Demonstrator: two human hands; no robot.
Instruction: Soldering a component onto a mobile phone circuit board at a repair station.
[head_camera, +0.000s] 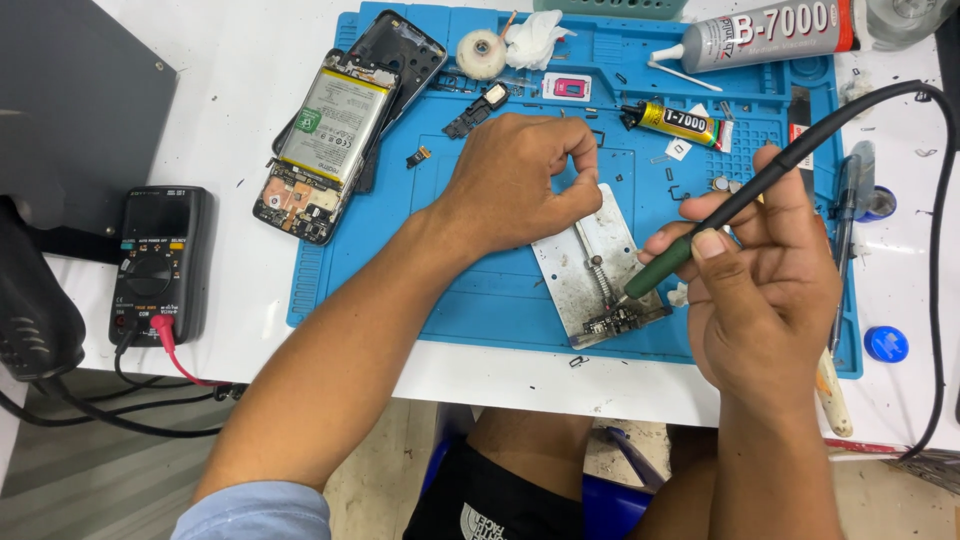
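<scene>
One head-worn camera looks steeply down, close over the blue mat (480, 290) (far edge at twelve o'clock), knees at six o'clock.

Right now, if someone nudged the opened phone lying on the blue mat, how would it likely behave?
The opened phone lies flat and looks stiff, so it would probably slide, not roll. Its battery and circuit boards are exposed, so it seems fragile to a careless grip. It overlaps the loose back cover, which may shift along with it on the blue mat.
</scene>
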